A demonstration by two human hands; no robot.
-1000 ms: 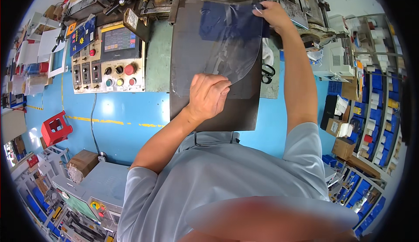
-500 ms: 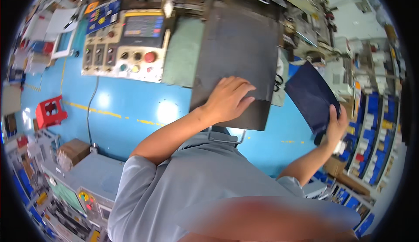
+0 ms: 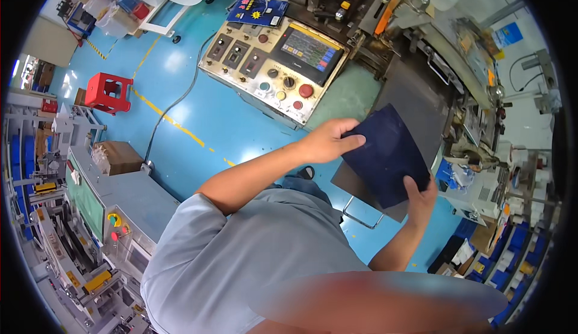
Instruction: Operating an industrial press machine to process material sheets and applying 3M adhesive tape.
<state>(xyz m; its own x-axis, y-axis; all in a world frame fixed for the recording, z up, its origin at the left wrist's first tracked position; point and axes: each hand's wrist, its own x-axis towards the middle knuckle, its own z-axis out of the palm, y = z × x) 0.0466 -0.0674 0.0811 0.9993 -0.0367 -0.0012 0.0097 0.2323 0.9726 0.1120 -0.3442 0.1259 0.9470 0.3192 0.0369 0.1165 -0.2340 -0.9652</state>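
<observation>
Between my two hands I hold a dark navy rectangular sheet (image 3: 385, 153); whether it is cloth, rubber or plastic I cannot tell. My left hand (image 3: 331, 141) pinches its left edge, thumb on top and fingers beneath. At its lower right corner my right hand (image 3: 420, 194) grips it, also with the thumb on the upper face. The sheet is tilted above a dark grey flat plate (image 3: 415, 99) of a machine, hiding part of that plate. A bent metal handle (image 3: 364, 221) sticks out from the plate's near end.
Left of the plate stands a control panel (image 3: 259, 87) with a screen, knobs and a red button. A blue printed packet (image 3: 257, 11) lies on its top. On the floor are a red stool (image 3: 108, 93) and a cable (image 3: 180, 99). Shelves with blue bins (image 3: 518, 238) line the right.
The navy sheet has come from the right over the plate. My left hand has left the plate and taken its left edge. The view has turned toward the right.
</observation>
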